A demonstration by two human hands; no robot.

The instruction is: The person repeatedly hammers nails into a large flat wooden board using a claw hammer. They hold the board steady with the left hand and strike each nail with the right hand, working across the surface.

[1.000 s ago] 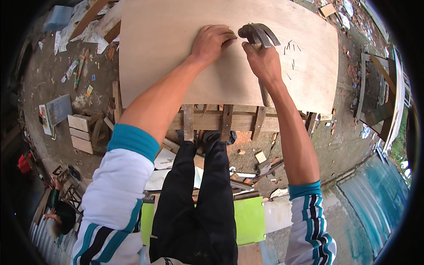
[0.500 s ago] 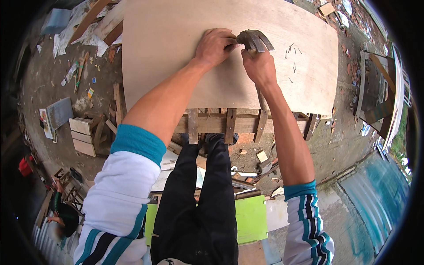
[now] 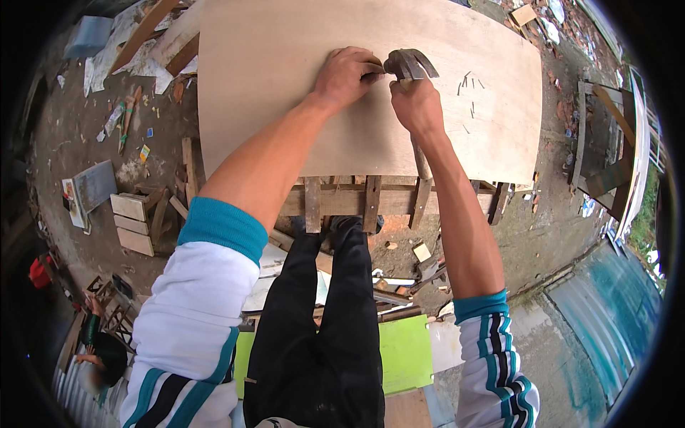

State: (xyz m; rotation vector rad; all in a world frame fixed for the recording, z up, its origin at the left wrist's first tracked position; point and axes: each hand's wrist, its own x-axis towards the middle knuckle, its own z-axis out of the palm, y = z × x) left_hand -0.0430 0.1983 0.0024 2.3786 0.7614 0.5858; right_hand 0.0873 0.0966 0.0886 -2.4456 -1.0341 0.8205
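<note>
Hammer (image 3: 409, 64), dark steel claw head; right hand (image 3: 417, 107) gripping; plywood sheet (image 3: 285, 85) beneath.

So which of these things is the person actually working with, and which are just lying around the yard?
In use:
- claw hammer, held in the right hand
- plywood sheet, with the left hand pressed on it beside the hammer head
- wooden frame under the sheet

Lying about:
- loose nails on the sheet
- stacked wood blocks
- green board
- timber offcuts
</note>
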